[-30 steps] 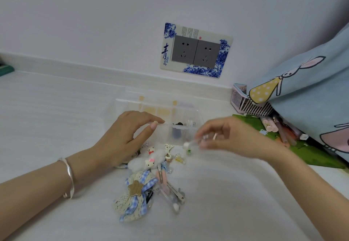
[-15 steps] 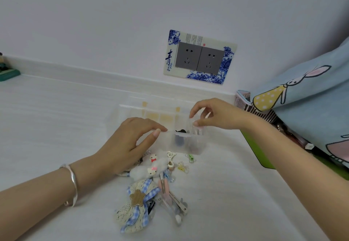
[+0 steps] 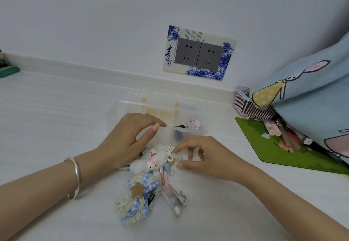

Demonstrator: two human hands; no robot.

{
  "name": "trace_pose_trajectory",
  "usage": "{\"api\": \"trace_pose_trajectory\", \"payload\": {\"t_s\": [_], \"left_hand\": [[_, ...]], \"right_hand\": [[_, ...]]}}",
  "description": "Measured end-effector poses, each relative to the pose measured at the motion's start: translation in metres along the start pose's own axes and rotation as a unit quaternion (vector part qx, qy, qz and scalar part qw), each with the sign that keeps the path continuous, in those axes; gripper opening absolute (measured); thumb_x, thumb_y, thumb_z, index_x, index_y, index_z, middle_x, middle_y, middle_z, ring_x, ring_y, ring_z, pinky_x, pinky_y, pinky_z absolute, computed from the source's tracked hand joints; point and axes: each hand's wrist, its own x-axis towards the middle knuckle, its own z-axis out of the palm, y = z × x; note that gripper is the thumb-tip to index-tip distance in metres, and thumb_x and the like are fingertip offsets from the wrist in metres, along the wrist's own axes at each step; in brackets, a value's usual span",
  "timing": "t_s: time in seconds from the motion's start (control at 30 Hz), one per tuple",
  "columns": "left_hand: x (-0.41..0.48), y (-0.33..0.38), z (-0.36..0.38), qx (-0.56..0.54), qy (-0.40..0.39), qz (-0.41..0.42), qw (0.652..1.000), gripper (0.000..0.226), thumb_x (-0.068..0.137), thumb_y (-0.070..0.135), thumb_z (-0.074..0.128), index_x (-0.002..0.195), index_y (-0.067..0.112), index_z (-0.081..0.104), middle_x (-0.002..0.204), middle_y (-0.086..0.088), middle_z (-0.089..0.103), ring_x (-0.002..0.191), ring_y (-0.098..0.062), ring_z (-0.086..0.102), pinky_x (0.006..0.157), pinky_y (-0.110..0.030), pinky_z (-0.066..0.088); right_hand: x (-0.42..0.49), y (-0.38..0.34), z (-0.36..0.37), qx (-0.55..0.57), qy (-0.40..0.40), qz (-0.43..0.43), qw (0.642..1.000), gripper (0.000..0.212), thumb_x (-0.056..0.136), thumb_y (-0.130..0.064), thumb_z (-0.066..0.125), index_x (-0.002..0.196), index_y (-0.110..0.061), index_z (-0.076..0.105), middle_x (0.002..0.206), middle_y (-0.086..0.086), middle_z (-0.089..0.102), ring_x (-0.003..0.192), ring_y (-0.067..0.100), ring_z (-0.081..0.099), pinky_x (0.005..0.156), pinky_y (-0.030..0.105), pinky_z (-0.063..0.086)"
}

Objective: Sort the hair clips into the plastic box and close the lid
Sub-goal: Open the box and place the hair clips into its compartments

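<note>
On the white table (image 3: 56, 118), the clear box (image 3: 200, 130) sits near the wall with its lid (image 3: 136, 99) open behind it. Its right compartments hold a few stored clips (image 3: 195, 123). The clip pile (image 3: 151, 184) lies just in front of the box.

The left hand (image 3: 126, 138) covers the box's near-left part, fingers loosely curved, thumb and forefinger at the front rim. Whether it grips the rim cannot be told.

The right hand (image 3: 207, 157) is at the pile's right edge, thumb and forefinger either side of a small clip (image 3: 178, 160). Whether they pinch it cannot be told.

To the right lie a green mat (image 3: 273, 146) and a pink basket (image 3: 249, 108), both overhung by blue fabric (image 3: 311, 99). A socket (image 3: 198, 54) is on the wall above the box.
</note>
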Motion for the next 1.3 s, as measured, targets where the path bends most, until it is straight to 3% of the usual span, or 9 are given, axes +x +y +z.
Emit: {"api": "trace_pose_trajectory", "payload": {"t_s": [0.17,0.27,0.4,0.53,0.67,0.93,1.03,1.17,1.3], "left_hand": [[-0.001,-0.001,0.000,-0.001,-0.001,-0.002,1.000,0.036,0.097,0.039,0.030,0.110,0.032,0.063,0.107,0.024,0.063,0.106,0.008,0.051,0.096,-0.009,0.025],[0.000,0.000,-0.001,-0.002,-0.001,-0.001,1.000,0.037,0.096,0.039,0.031,0.110,0.030,0.063,0.107,0.024,0.063,0.106,0.009,0.051,0.096,-0.007,0.024],[-0.001,0.001,-0.001,-0.004,0.001,0.001,1.000,0.037,0.096,0.039,0.030,0.110,0.030,0.064,0.106,0.024,0.063,0.107,0.008,0.051,0.094,-0.005,0.023],[-0.001,-0.001,0.000,-0.006,-0.002,-0.002,1.000,0.035,0.097,0.038,0.031,0.110,0.032,0.063,0.107,0.024,0.063,0.106,0.008,0.051,0.096,-0.008,0.024],[0.000,-0.003,0.000,-0.001,-0.001,-0.001,1.000,0.036,0.097,0.040,0.029,0.111,0.033,0.062,0.107,0.024,0.063,0.107,0.008,0.051,0.098,-0.011,0.025],[0.000,-0.002,0.001,-0.005,0.000,-0.001,1.000,0.036,0.097,0.038,0.030,0.111,0.031,0.062,0.107,0.023,0.063,0.106,0.007,0.052,0.098,-0.011,0.026],[0.000,-0.002,0.001,-0.011,0.004,0.001,1.000,0.035,0.097,0.037,0.031,0.110,0.030,0.063,0.106,0.023,0.064,0.105,0.006,0.054,0.098,-0.015,0.029],[0.000,-0.001,0.002,-0.013,0.006,0.001,1.000,0.036,0.097,0.039,0.031,0.110,0.030,0.063,0.107,0.023,0.064,0.106,0.007,0.054,0.097,-0.016,0.030],[0.000,-0.002,0.002,-0.013,0.007,0.001,1.000,0.037,0.096,0.040,0.030,0.110,0.030,0.063,0.107,0.023,0.064,0.105,0.006,0.054,0.097,-0.013,0.028]], "right_hand": [[0.002,-0.009,0.015,-0.042,0.037,-0.044,0.997,0.022,0.080,-0.039,0.070,0.101,-0.032,0.069,0.098,-0.016,0.063,0.074,0.008,0.052,0.070,0.024,0.047],[0.000,-0.012,0.018,-0.072,0.074,-0.059,0.993,0.019,0.081,-0.039,0.068,0.098,-0.031,0.073,0.096,-0.017,0.067,0.073,-0.001,0.053,0.067,0.018,0.045],[-0.005,-0.010,0.017,-0.145,0.138,-0.170,0.965,0.014,0.084,-0.031,0.065,0.090,-0.022,0.074,0.085,-0.011,0.073,0.078,0.003,0.063,0.064,0.024,0.053],[-0.011,-0.015,-0.007,-0.014,0.176,-0.147,0.973,0.015,0.082,-0.031,0.065,0.086,-0.020,0.075,0.081,-0.010,0.073,0.072,0.003,0.062,0.062,0.010,0.044],[-0.010,-0.012,-0.027,0.025,0.240,-0.123,0.963,0.010,0.080,-0.015,0.071,0.084,-0.024,0.074,0.080,-0.018,0.069,0.070,0.007,0.063,0.056,0.019,0.047],[-0.004,-0.015,-0.002,-0.035,0.008,0.026,0.999,0.038,0.076,-0.047,0.070,0.113,-0.040,0.062,0.093,-0.032,0.055,0.086,-0.016,0.049,0.081,0.015,0.043],[-0.001,-0.020,0.007,-0.065,0.008,0.015,0.998,0.043,0.079,-0.048,0.067,0.120,-0.039,0.059,0.106,-0.032,0.058,0.086,-0.019,0.047,0.083,0.016,0.042],[0.003,-0.019,0.021,-0.084,0.027,-0.013,0.996,0.030,0.086,-0.038,0.063,0.116,-0.034,0.065,0.119,-0.019,0.066,0.108,-0.001,0.059,0.092,0.024,0.047],[0.000,-0.017,0.020,-0.051,0.091,-0.028,0.994,0.018,0.088,-0.029,0.062,0.102,-0.029,0.073,0.101,-0.015,0.073,0.081,-0.011,0.059,0.075,0.015,0.048]]}}
